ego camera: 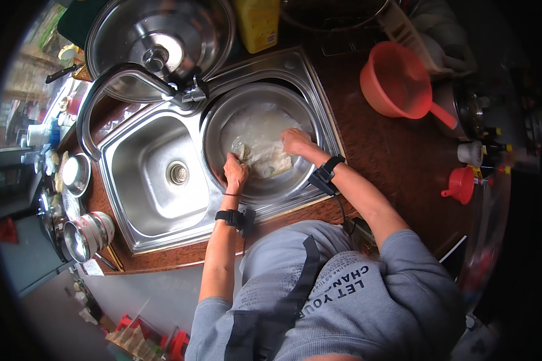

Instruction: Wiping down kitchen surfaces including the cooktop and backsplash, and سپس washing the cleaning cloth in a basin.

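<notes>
A wide stainless steel basin (261, 201) sits in the right bowl of a double sink, holding cloudy water. Partly under that water lies a pale, crumpled cloth (271, 161) with a greenish edge. My left hand (235, 172) is at the basin's near left side, its fingers closed on a yellowish bunched end of what looks like the same cloth. Over the right part of the cloth, my right hand (296, 141) pinches it with curled fingers. The water hides some of the cloth's outline. Each wrist wears a black strap.
Left of the basin is the other sink bowl (140, 180), under a curved faucet (86, 131). A large steel lid or pan (117, 36) leans behind. A red dipper (372, 90) stands right; stacked bowls (82, 238) and chopsticks (116, 258) lie left. A yellow jug (257, 25) is at the back.
</notes>
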### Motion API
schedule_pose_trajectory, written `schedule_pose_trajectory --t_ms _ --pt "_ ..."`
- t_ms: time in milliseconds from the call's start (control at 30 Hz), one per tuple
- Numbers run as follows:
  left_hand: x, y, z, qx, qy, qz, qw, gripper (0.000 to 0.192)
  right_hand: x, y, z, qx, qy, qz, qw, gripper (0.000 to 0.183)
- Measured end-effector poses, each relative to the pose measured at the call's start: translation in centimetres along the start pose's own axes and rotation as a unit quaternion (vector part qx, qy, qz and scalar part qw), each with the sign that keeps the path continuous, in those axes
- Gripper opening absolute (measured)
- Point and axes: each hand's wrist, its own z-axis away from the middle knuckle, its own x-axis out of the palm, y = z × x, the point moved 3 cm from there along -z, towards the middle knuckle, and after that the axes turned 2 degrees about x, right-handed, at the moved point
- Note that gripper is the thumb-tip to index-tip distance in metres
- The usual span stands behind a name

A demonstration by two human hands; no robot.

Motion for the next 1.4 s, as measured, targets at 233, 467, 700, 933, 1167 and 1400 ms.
schedule_pose_trajectory --t_ms 233,467,700,933,1167,1400 --pt "0.7 2.6 0.0 0.077 0.128 -0.045 0.988 0.039 0.2 -1.1 -1.4 0.051 0.15 -0.019 0.987 0.028" --pt "0.9 0.8 -1.2 0.01 -0.043 -0.046 0.998 0.039 3.8 -0.5 -2.8 -0.137 -0.07 0.004 0.988 0.016" --pt "-6.1 4.4 -0.7 0.056 -0.132 0.501 0.853 0.022 -5.6 -1.4 2.2 -0.067 0.011 -0.38 0.922 0.016" --pt "-9.3 8.2 -0.4 0.113 -0.105 0.504 0.85 0.024 -7.9 -2.7 3.4 -0.134 -0.042 -0.411 0.901 0.013" --pt "-6.0 3.7 -1.5 0.169 -0.143 0.033 0.975 0.041 -2.3 -2.0 2.2 -0.106 -0.039 -0.205 0.972 0.027" --pt "0.8 1.3 2.1 0.274 -0.171 -0.34 0.883 0.026 5.0 -1.5 3.9 -0.218 -0.023 0.083 0.972 0.02"
